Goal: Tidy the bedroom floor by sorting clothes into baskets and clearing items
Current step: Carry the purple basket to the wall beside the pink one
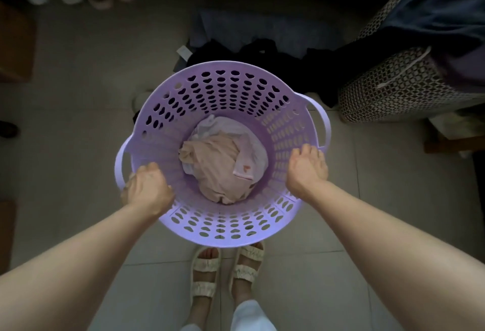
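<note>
One purple basket (223, 236) is held over the tiled floor (78, 126), with the left hand (148, 189) and the right hand (305, 170) each curled over its rim on opposite sides. Inside it lies one bundle of pale pink clothes (223, 162). Beyond it, dark clothes (262, 55) lie on the floor beside one patterned hamper (393, 89). Two sandals (225, 270) show below.

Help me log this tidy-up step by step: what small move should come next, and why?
Probably carry the purple basket toward the dark clothes ahead and set it down. Both the left hand and right hand grip its rim, and only light clothes lie inside.
</note>
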Demonstrator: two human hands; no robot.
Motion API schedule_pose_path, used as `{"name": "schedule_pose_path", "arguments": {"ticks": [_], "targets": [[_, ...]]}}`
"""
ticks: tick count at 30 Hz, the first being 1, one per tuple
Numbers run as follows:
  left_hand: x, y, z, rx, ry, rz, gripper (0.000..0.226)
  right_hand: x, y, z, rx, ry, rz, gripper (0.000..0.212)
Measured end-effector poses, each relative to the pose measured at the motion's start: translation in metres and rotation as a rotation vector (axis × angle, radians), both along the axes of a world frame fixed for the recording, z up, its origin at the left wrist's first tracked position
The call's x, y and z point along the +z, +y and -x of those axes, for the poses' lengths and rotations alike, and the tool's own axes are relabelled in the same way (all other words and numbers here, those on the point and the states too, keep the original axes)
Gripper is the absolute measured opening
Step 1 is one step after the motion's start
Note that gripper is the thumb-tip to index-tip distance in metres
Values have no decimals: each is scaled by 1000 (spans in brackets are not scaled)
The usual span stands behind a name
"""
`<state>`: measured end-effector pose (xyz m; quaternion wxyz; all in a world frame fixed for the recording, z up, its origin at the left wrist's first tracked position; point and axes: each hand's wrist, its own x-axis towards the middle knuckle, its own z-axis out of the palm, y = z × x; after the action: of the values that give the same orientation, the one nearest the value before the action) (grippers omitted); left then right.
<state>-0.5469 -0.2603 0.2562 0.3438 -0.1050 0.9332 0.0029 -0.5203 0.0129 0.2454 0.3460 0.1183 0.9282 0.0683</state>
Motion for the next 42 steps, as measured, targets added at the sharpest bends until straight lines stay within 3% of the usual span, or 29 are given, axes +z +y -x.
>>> {"name": "schedule_pose_path", "arguments": {"ticks": [4, 9, 13, 20, 33, 42], "targets": [[-17, -11, 0, -54, -39, 109, 45, -15, 8, 4, 243, -78, -237, 49], [-32, -24, -3, -338, -79, 281, 32, -25, 16, 8, 419, -248, -450, 54], [-32, -24, -2, -595, -111, 399, 27, -27, 19, 11, 446, -324, -559, 53], [-39, -24, -8, -736, -185, 386, 29, -28, 27, 13, 557, -386, -594, 53], [2, 0, 12, -839, -154, 415, 26, 5, 39, -12, 452, -388, -550, 51], [53, 84, 18, -1011, -60, 350, 32, 69, 99, -82, 187, -434, -523, 53]]}}
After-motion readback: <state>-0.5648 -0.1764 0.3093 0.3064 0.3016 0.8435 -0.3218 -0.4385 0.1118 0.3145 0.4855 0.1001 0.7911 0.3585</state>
